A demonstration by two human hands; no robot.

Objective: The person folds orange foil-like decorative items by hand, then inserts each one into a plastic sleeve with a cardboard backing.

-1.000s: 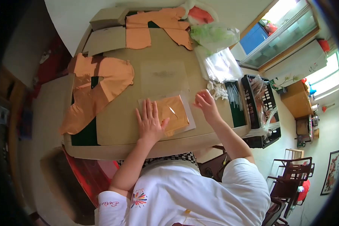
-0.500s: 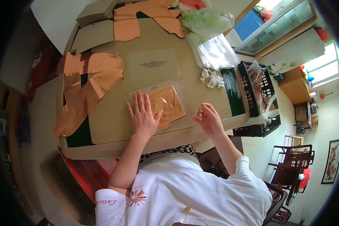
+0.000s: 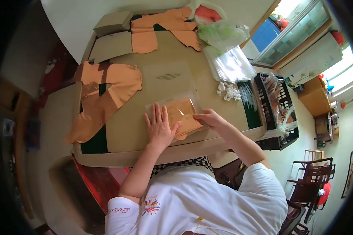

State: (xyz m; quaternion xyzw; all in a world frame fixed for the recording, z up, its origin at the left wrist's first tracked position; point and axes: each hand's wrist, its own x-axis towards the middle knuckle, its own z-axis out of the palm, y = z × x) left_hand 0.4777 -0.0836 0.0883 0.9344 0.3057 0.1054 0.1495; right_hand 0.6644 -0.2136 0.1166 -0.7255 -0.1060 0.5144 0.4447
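A folded copper-coloured foil balloon (image 3: 183, 113) lies near the table's front edge, over a clear plastic sheet or bag. My left hand (image 3: 160, 127) rests flat on its left part, fingers stretched out and slightly apart. At the balloon's right edge, my right hand (image 3: 211, 118) is closed in a pinch, thumb and fingertips on the edge. Beyond them lies a clear plastic bag (image 3: 169, 84) with small printed text. Another flat foil balloon (image 3: 119, 88) is spread out on the left, and more copper foil (image 3: 145, 40) lies at the back.
Grey-brown cards (image 3: 113, 46) are stacked at the back left. Clear bags (image 3: 231, 64), a greenish plastic bag (image 3: 223, 34), white bundled ribbon (image 3: 228, 91) and clear straws (image 3: 247, 96) lie on the right. A black crate (image 3: 267, 109) stands beside the table's right edge.
My right hand has moved left and taken hold of the folded balloon's right edge; before, it was raised apart from it. My left hand stays flat on the balloon. The whole view has shifted slightly.
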